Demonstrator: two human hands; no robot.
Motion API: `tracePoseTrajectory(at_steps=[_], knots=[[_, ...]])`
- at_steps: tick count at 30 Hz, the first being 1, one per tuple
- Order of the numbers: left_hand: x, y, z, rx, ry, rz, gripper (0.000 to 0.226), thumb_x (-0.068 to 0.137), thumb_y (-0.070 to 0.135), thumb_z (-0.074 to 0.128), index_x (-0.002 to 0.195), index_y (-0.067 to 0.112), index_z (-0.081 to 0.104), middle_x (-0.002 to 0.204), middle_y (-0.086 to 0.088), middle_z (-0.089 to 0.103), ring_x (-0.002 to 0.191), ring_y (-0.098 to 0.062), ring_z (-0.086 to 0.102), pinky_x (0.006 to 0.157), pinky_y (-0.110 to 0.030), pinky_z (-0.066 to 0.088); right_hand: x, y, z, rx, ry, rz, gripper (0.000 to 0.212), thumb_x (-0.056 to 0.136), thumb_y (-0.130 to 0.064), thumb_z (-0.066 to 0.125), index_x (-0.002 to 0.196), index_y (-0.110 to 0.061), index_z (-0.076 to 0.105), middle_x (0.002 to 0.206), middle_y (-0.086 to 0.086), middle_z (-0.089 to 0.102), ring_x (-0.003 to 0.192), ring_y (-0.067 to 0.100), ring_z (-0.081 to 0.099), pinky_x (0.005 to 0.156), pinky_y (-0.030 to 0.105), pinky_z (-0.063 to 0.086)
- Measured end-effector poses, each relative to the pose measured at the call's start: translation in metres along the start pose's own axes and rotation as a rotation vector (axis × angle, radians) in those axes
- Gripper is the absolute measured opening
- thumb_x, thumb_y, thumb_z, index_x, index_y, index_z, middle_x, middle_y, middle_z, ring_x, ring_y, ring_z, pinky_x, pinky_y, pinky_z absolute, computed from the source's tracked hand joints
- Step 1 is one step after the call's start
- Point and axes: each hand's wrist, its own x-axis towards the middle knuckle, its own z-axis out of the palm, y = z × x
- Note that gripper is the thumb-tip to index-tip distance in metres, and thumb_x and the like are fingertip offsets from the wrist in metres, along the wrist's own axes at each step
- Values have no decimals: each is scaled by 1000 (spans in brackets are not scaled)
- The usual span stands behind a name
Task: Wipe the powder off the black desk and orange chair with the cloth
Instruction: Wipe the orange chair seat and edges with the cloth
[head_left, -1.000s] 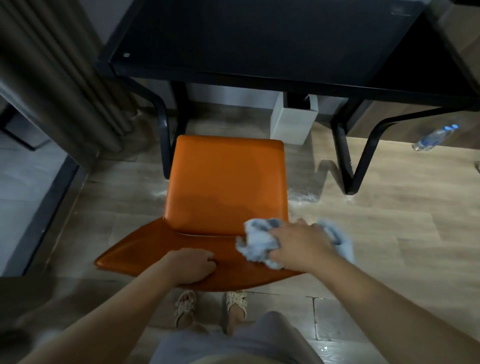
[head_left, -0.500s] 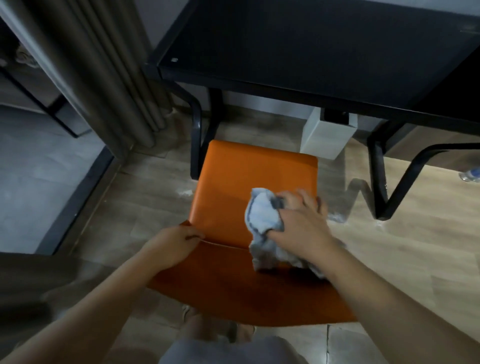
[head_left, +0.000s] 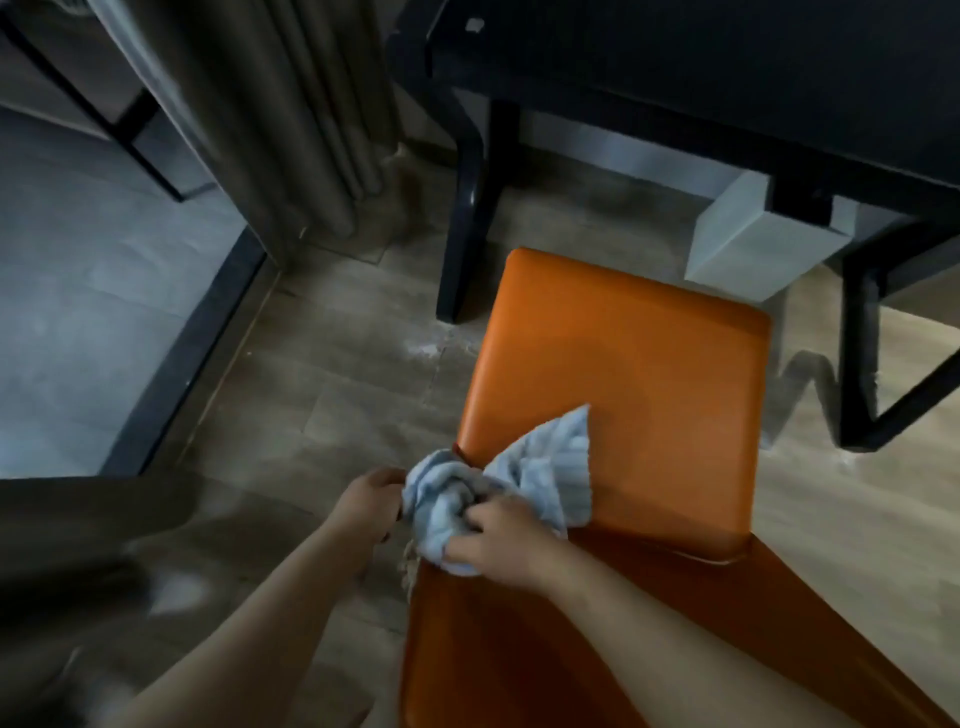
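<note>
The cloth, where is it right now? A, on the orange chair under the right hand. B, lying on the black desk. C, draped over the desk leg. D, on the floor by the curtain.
A: the cloth is bunched on the chair, at its edge on the person's left, with the right hand holding it there.

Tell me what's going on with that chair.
A person is wiping the orange chair with a light blue cloth. The right hand grips the bunched cloth at the seat's left edge, near the backrest. The left hand is curled right beside the cloth; what it holds is unclear. White powder lies on the floor near the black desk.
</note>
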Motion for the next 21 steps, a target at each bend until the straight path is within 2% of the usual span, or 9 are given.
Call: tracePoseTrajectory(at_steps=[2,3,5,7,9,11,17,19,21], knots=[[19,-10,-5,-230,59,-125,27,94,5,44,117,4,59,99,-23,63,93,-37,59,82,-44,50,26,-2,15,142,-27,103,38,75,-54,57,79,-18,68,75,-9,59,78,3,53,68,19,39],[28,-15,-6,-297,83,-165,28,95,5,42,119,4,57,94,-20,62,89,-36,59,80,-43,50,39,-3,18,222,-32,168,39,77,-57,56,81,-20,67,77,-9,61,75,0,52,66,16,38],[43,-21,-5,-373,76,-208,28,96,3,40,120,2,55,82,-12,58,73,-26,56,64,-32,46,65,0,18,283,-12,249,42,80,-55,57,92,-17,69,94,-1,68,88,10,60,78,23,45],[54,-22,-1,-435,40,-256,28,96,2,38,119,1,54,77,-9,56,64,-19,52,54,-26,38,92,1,24,136,71,262,39,75,-46,61,102,-19,67,108,3,66,106,21,59,91,31,46],[66,-23,4,-473,17,-299,27,96,3,37,116,5,55,76,-7,56,60,-17,52,50,-25,36,113,-7,34,-126,150,331,49,69,-39,60,115,-20,54,121,8,55,117,31,50,92,35,43],[77,-27,8,-515,7,-327,24,96,3,38,112,8,55,77,-8,57,55,-16,55,47,-24,40,137,-12,42,-291,176,371,54,74,-34,62,122,-17,42,129,14,44,122,38,42,91,39,42],[88,-40,5,-549,11,-347,18,95,6,41,101,13,56,81,-6,58,65,-15,54,53,-26,40,205,-11,30,-283,241,508,41,91,-21,55,129,-17,42,135,14,36,124,35,41,96,41,41],[92,-43,-1,-574,29,-340,16,96,7,42,100,13,56,79,-5,57,63,-14,53,54,-25,40,198,-13,26,-365,202,449,39,92,-20,52,129,-16,42,134,15,40,123,34,45,94,38,42],[93,-45,-6,-592,50,-329,15,96,6,42,100,12,55,77,-5,56,63,-13,52,54,-23,40,170,-16,25,-424,148,334,34,90,-19,51,124,-15,45,126,12,47,116,29,51,81,27,41]])
